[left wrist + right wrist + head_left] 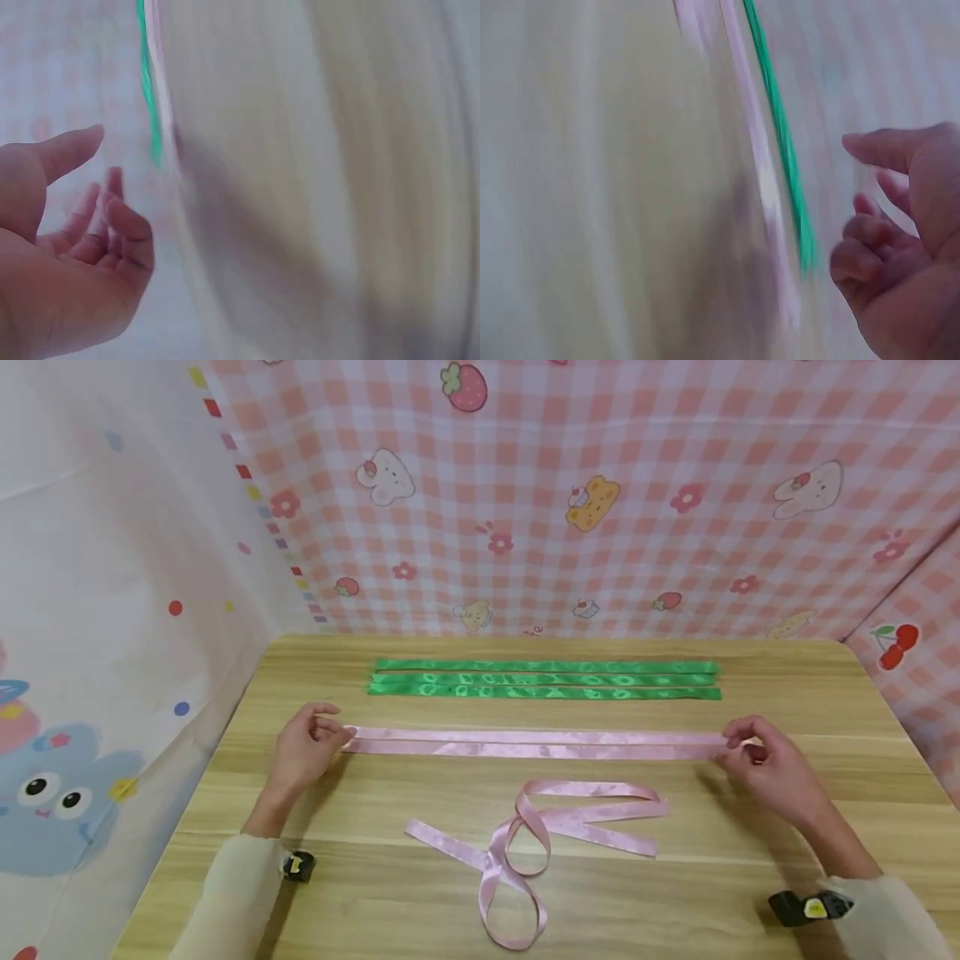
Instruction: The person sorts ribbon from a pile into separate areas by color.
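Two pink satin ribbons [536,744] lie straight and side by side across the table. My left hand [309,745] hovers by their left end, and in the left wrist view its thumb stands apart from the loosely bent fingers [129,225]. By the right end is my right hand [768,768]. The right wrist view shows a gap between its thumb and curled fingers [859,251], with nothing held. Closer to me, more pink ribbon [528,818] lies loose in loops and crossing strips.
Three green ribbons [543,680] lie parallel behind the straight pink ones. The wooden table [337,885] backs onto a pink checked cloth [525,518]. A white printed cloth [127,577] hangs on the left.
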The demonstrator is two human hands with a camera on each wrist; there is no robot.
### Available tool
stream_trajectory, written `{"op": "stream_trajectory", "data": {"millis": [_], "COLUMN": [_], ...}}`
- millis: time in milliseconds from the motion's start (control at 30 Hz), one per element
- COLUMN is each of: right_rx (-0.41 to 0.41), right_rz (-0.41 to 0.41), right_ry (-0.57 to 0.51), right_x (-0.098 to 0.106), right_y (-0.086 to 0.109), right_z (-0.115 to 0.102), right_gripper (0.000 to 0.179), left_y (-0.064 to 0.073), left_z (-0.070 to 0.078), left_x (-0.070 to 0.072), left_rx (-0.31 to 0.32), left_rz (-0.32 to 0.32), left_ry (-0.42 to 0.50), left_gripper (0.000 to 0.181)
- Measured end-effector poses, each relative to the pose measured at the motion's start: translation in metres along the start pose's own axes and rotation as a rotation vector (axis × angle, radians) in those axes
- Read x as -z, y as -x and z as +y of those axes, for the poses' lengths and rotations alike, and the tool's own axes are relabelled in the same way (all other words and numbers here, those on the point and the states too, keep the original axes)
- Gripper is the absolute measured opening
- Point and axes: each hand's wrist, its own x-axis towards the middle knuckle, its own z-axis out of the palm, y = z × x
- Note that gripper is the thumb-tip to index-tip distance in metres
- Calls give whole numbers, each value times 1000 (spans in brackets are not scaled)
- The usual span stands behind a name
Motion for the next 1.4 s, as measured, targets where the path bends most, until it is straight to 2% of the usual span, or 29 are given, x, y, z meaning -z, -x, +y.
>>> {"op": "stream_trajectory", "data": {"millis": [100, 200, 333, 500, 633, 767, 867, 967, 1067, 1133, 1267, 1400], "right_rx": [187, 297, 361, 449, 491, 497, 531, 580, 575, 541, 465, 398], "right_rz": [-102, -223, -352, -491, -594, -682, -695, -662, -632, -613, -528, -427], "right_ry": [-26, -81, -132, -155, -130, -95, -52, -34, -101, -166, -234, -232], "right_x": [-28, -53, -78, -103, -118, -131, -138, -144, -142, -136, -116, -89], "right_y": [7, 14, 20, 23, 25, 26, 28, 31, 32, 31, 23, 14], "right_z": [-32, -57, -81, -100, -110, -114, -113, -111, -112, -115, -124, -128], "right_gripper": [24, 27, 24, 20, 25, 32, 33, 28, 25, 23, 20, 20], "left_y": [7, 16, 32, 57, 71, 80, 83, 85, 86, 87, 85, 79], "left_z": [21, 42, 63, 83, 95, 99, 98, 95, 95, 96, 103, 114], "left_x": [-18, -35, -56, -83, -103, -117, -122, -125, -127, -126, -120, -104], "left_rx": [-146, -259, -332, -411, -468, -491, -494, -473, -451, -451, -454, -447], "left_rz": [1, -82, -259, -505, -726, -866, -907, -934, -959, -969, -928, -831], "left_ry": [7, 65, 118, 92, 87, 85, 73, 63, 67, 76, 102, 156], "left_gripper": [32, 28, 24, 20, 20, 20, 21, 23, 26, 28, 26, 22]}}
